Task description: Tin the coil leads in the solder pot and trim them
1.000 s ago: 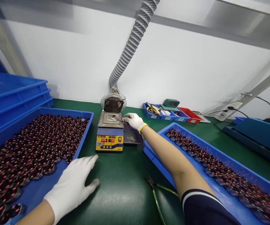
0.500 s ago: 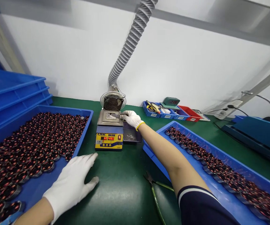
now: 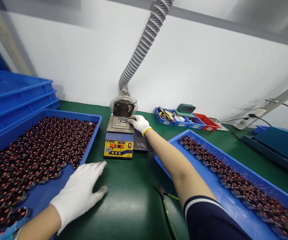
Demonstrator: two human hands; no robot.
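Note:
My left hand (image 3: pixel 78 191), in a white glove, lies flat with fingers spread on the near right edge of the left blue tray (image 3: pixel 93 117), which is full of dark red coils (image 3: pixel 33 156). My right hand (image 3: pixel 139 123), also gloved, reaches to the solder pot (image 3: pixel 120 136) and grips a small metal scraper (image 3: pixel 124 120) whose tip rests in the pot's square bath. A small dark dish (image 3: pixel 142 145) with grey scraps sits just right of the pot, under my wrist.
A fan (image 3: pixel 123 107) with a ribbed exhaust hose (image 3: pixel 144 43) stands behind the pot. The right blue tray (image 3: pixel 174 140) holds rows of coils. Green-handled cutters (image 3: pixel 165 200) lie on the green mat. Stacked blue trays (image 3: pixel 16 96) rise at left; small parts bins (image 3: pixel 184 120) sit at the back.
My right hand has drawn the scraper slightly farther back across the pot's bath. The view has shifted a little. My left hand stays flat on the tray edge.

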